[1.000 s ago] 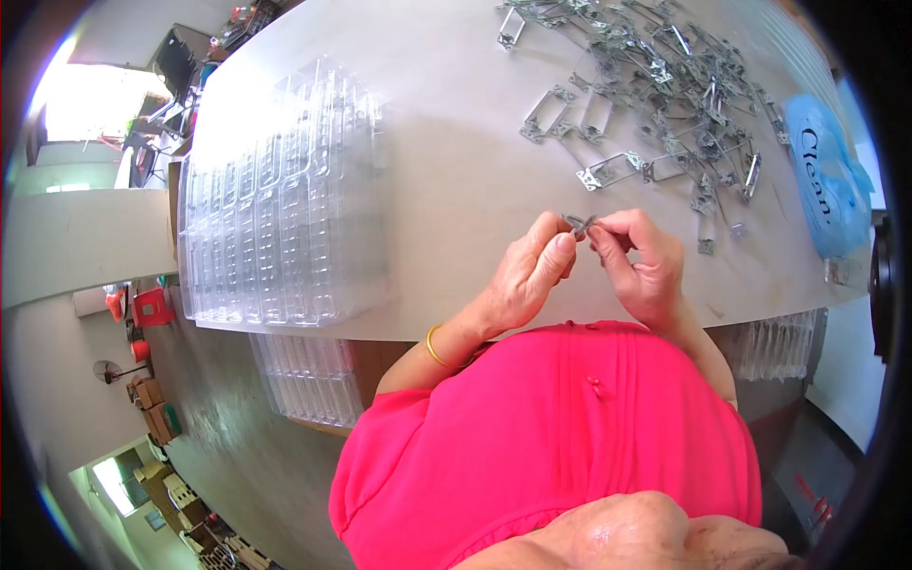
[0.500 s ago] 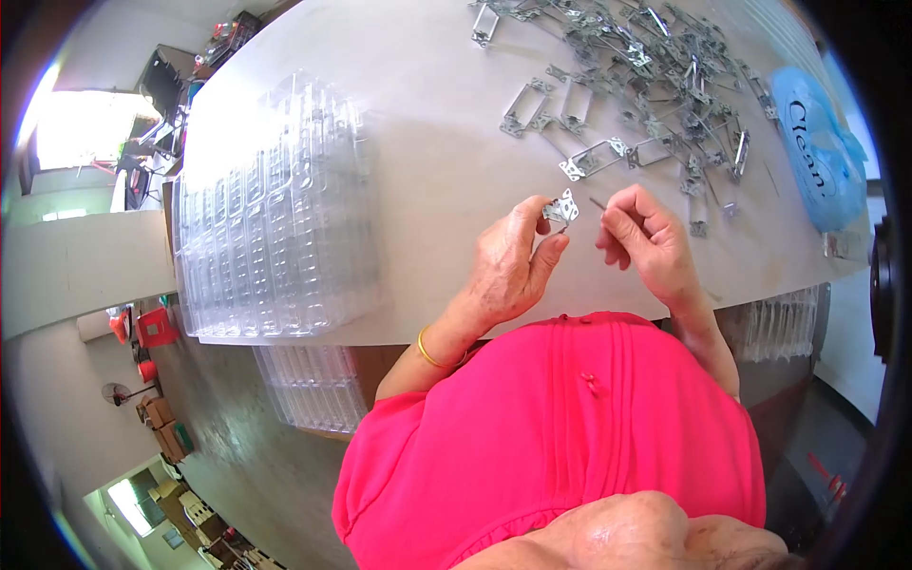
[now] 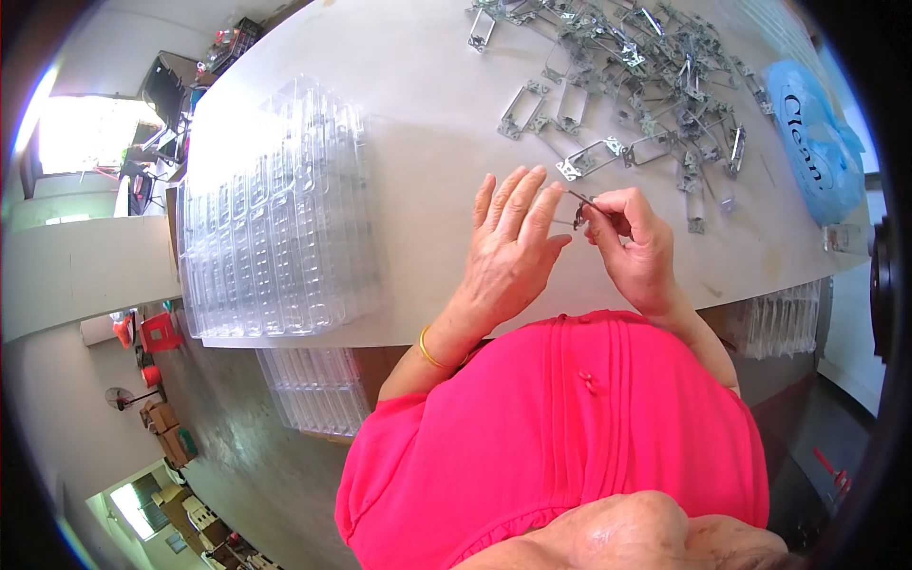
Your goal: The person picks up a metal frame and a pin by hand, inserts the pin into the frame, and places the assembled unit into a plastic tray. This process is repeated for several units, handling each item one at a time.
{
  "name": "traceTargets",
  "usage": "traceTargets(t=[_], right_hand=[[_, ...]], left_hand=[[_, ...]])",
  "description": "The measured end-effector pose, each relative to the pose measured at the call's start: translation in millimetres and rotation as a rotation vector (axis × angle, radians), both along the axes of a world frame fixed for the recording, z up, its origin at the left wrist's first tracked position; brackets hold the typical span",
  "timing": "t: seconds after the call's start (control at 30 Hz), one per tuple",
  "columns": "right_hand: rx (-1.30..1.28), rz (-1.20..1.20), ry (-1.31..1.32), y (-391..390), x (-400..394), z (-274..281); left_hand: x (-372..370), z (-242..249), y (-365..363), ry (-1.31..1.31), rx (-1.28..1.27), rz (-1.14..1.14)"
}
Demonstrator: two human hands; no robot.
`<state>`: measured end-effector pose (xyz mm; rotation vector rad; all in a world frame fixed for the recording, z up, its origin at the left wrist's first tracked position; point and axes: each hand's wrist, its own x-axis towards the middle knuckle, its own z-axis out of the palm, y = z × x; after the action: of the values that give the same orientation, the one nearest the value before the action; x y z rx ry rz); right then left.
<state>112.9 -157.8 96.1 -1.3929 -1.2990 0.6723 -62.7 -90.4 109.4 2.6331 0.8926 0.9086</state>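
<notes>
My right hand [image 3: 635,242] is closed on a small metal bracket [image 3: 581,211] with thin rods, held above the table in front of my chest. Beside it, my left hand [image 3: 513,233] has its fingers stretched out and spread, palm down, with the fingertips near the bracket's rods. Whether they touch the rods is hard to tell. Beyond both hands lies a tangled pile of metal brackets [image 3: 646,66], some of them with rectangular wire frames. One frame bracket [image 3: 594,157] lies at the pile's near edge, just past my right hand.
Stacked clear plastic trays [image 3: 275,218] cover the left part of the white table [image 3: 427,104]. A blue plastic bag [image 3: 812,142] sits at the right edge, with a small clear box [image 3: 841,237] below it. More clear trays [image 3: 318,389] stand under the table's near edge.
My left hand has let go of the bracket and spread its fingers. The bracket is now in my right hand, which has moved slightly left.
</notes>
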Motion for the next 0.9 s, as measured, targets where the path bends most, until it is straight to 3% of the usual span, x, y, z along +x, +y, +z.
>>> traceTargets(t=[0.13, 0.2, 0.33, 0.6, 0.67, 0.77, 0.9], right_hand=[[0.078, -0.057, -0.059, 2.4, 0.8, -1.9], [0.086, -0.06, -0.062, 2.0, -1.9, -3.6], [0.093, -0.026, -0.095, -2.2, -4.9, -6.2], [0.139, 0.023, -0.009, -2.9, -8.4, -1.3], [-0.079, 0.025, 0.36, -3.9, -1.9, 0.8], [-0.109, 0.094, 0.5, -2.4, 5.0, -0.3], [-0.143, 0.165, 0.488, -7.1, 5.4, 0.5]], left_hand=[[-2.6, -6.7, -2.7, -0.166, -0.078, 0.028], [-0.5, -7.9, -5.4, -0.192, -0.335, -0.039], [7.4, -17.5, -9.6, -0.332, -0.464, -0.089], [-6.5, -14.5, -7.1, -0.21, -0.153, -0.024], [-8.9, -13.3, -7.3, -0.209, -0.103, -0.04], [-10.9, -12.1, -10.8, -0.179, -0.027, -0.144], [-10.8, -5.6, -20.8, -0.105, -0.045, -0.219]])
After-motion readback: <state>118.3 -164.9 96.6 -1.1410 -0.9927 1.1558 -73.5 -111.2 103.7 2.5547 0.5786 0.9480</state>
